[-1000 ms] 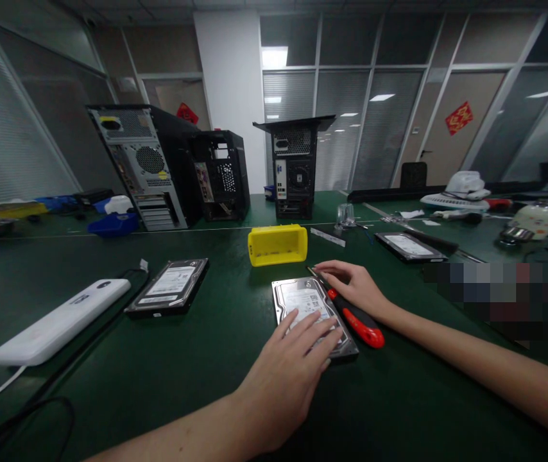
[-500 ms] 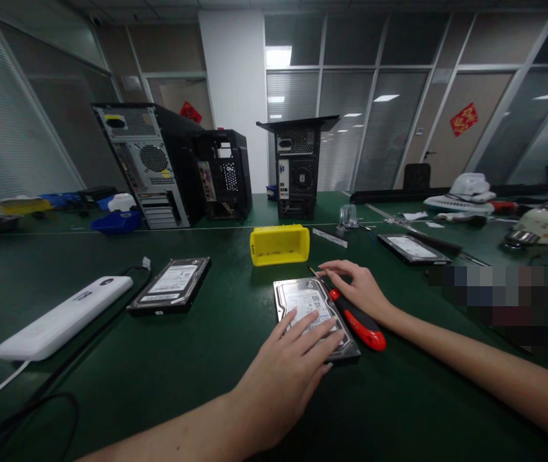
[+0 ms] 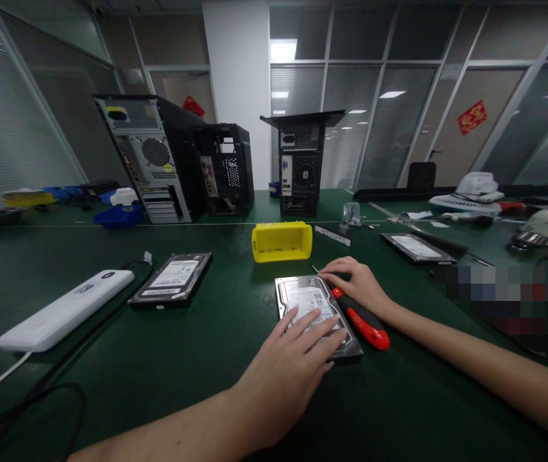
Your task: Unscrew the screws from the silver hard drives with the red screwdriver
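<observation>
Atop a hard drive lies the spread left hand; the right hand curls at a screwdriver, grip unclear.

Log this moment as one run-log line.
left hand: spread over hard drive | right hand: at screwdriver, beside drive | yellow bin: beyond drive

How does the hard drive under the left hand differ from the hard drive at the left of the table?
The middle drive is partly covered by the left hand; the left drive is untouched.
In this view, the middle drive's far end slants leftward, the left drive's rightward.
Both lie flat on the green table, labels up.
</observation>
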The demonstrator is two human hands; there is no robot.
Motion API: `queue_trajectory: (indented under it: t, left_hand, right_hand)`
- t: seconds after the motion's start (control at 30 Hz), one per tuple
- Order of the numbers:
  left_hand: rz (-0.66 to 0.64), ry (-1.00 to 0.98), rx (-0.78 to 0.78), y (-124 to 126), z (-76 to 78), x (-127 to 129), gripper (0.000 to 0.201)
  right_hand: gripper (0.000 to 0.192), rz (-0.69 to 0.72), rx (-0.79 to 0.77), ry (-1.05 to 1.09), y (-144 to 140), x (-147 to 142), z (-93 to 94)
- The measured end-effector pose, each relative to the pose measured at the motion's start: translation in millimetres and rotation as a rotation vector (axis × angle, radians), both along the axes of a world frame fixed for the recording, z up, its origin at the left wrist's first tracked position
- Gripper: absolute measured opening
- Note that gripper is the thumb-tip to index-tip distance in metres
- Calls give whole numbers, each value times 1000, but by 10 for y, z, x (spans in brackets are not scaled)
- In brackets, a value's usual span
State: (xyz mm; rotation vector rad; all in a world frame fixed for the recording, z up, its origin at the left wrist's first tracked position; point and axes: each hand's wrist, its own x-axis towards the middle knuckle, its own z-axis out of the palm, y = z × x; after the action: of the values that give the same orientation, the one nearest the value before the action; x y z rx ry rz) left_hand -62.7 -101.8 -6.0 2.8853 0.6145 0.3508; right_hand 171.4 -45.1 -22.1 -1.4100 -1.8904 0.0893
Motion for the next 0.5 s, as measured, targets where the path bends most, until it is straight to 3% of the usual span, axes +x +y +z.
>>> queue_trajectory:
  t: [0.5]
  left_hand:
    - [3, 18, 5, 4, -4, 20, 43]
  right_hand:
    - [19, 2, -9, 32, 2, 17, -15]
